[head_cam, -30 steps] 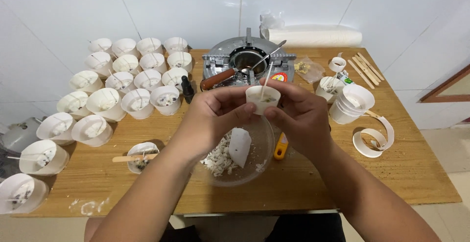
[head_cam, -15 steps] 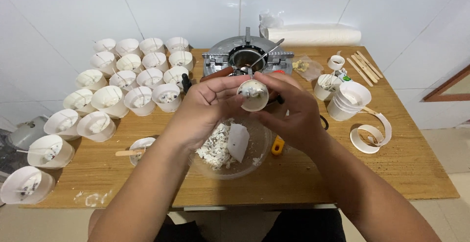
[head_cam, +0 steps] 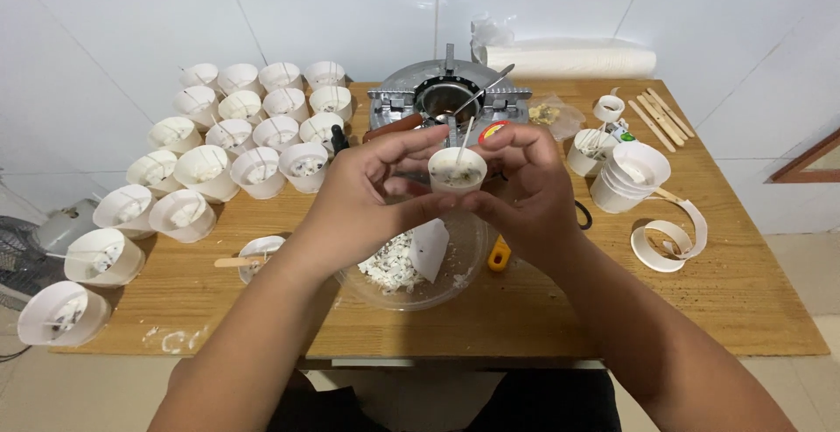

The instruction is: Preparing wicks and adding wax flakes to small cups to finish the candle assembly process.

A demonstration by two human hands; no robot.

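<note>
One paper cup [head_cam: 456,170], two hands

Both hands cradle a small paper cup [head_cam: 456,170] above a clear bowl [head_cam: 464,261].
Left hand [head_cam: 367,196] at nine o'clock, right hand [head_cam: 525,191] at three.

Paper cup [head_cam: 457,170] in hands, tilted 0.5 s ago, now upright w/ wick up.

On the wooden table [head_cam: 726,301] stand many white paper cups [head_cam: 236,135] at the left, a metal stove [head_cam: 446,100] with a spoon [head_cam: 479,93] at the back, a clear bowl of white flakes [head_cam: 411,266] in front, stacked cups [head_cam: 632,174], wooden sticks [head_cam: 661,119] and curled paper strips [head_cam: 672,235] at the right.
</note>
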